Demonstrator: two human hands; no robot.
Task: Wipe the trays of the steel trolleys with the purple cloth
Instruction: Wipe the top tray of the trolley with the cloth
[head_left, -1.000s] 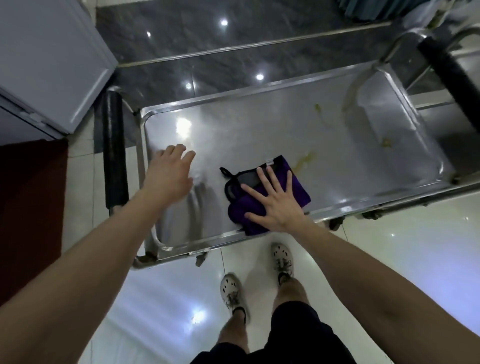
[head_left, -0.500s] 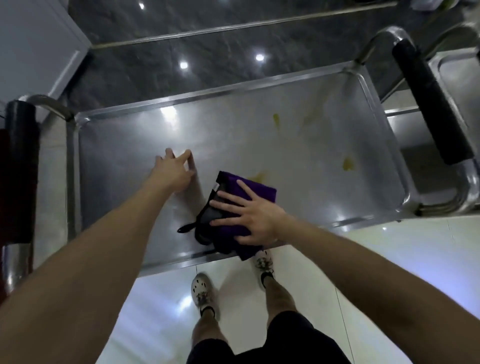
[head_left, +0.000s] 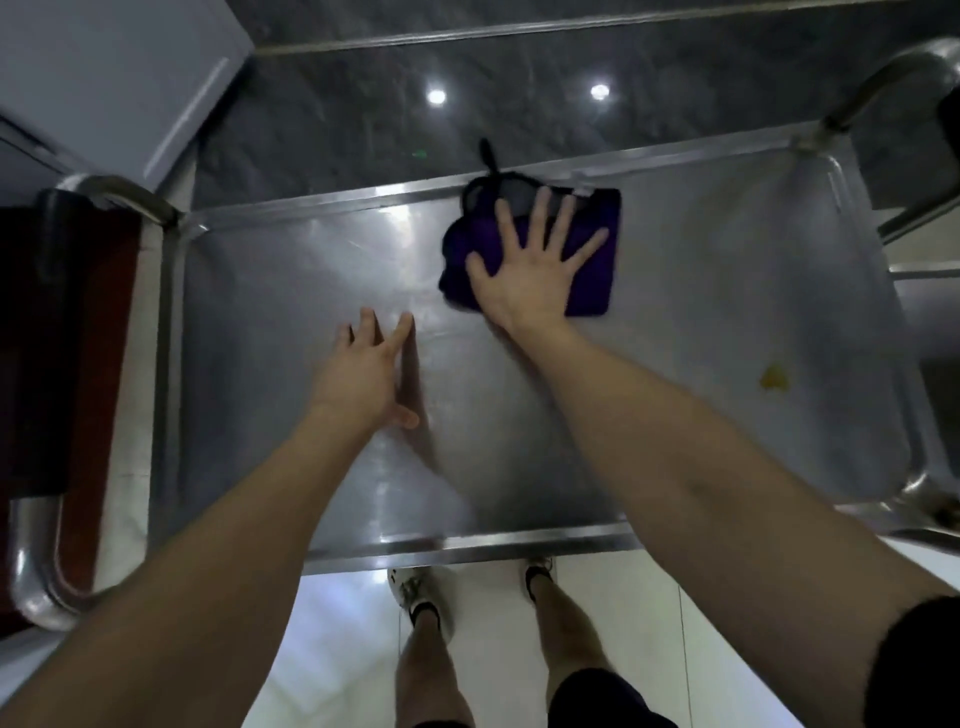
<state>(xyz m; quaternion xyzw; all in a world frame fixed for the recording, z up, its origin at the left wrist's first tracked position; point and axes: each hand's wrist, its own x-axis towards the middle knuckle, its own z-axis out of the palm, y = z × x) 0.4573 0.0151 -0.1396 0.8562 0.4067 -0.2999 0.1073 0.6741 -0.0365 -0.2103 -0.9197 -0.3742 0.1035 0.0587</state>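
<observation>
My right hand, flat with fingers spread, pressed the folded purple cloth at the far rim of the shiny steel trolley tray. My left hand rested loose-fingered mid-tray, and a yellow smear sat near the tray's right end.

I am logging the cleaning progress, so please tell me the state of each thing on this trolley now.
tray: bare steel, one stain left on it.
yellow stain: unwiped, near the tray's right end.
purple cloth: bunched, at the far rim, black loop over the rim.
right hand: open, pressing flat on the cloth.
left hand: open, fingers spread, resting on the tray.
</observation>
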